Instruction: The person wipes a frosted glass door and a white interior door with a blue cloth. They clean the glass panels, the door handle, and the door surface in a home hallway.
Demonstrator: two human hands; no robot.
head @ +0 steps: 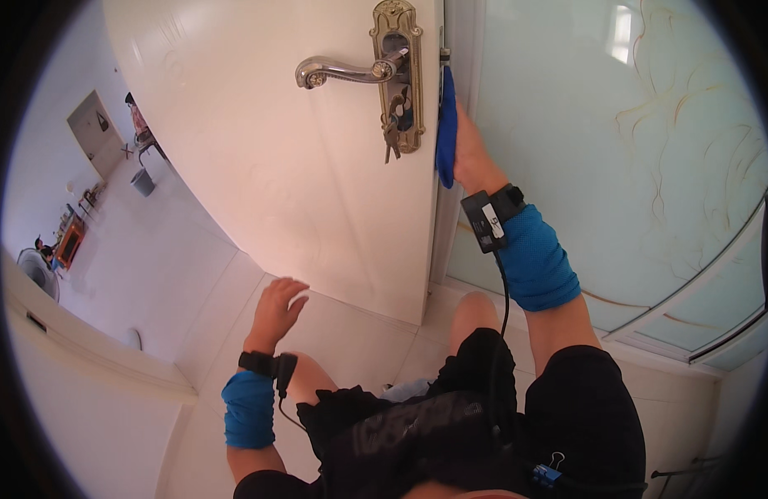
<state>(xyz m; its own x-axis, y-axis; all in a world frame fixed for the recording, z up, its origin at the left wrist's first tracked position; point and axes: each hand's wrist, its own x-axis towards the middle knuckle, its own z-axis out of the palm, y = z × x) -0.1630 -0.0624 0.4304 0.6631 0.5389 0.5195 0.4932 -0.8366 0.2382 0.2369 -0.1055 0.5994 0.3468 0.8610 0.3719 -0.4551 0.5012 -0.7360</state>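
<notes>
My right hand (471, 150) presses a blue cloth (447, 128) against the narrow edge of a white door (284, 187), just beside the lock plate. Its fingers are mostly hidden behind the cloth and the door edge. On the door's face sits an ornate bronze-coloured lock plate (415, 75) with a curved lever handle (343, 68). Several keys (392, 134) hang from the keyhole below the lever. Lower left, my left hand (276, 312) hovers in the air with fingers bent and apart, holding nothing. The door stands ajar.
A pale glass panel (564, 156) with gold line patterns is close on the right. Through the doorway at left lie a tiled floor (153, 249), a grey bin (143, 183), a fan (39, 271) and an orange cabinet (70, 242). Cables run from both wrist devices.
</notes>
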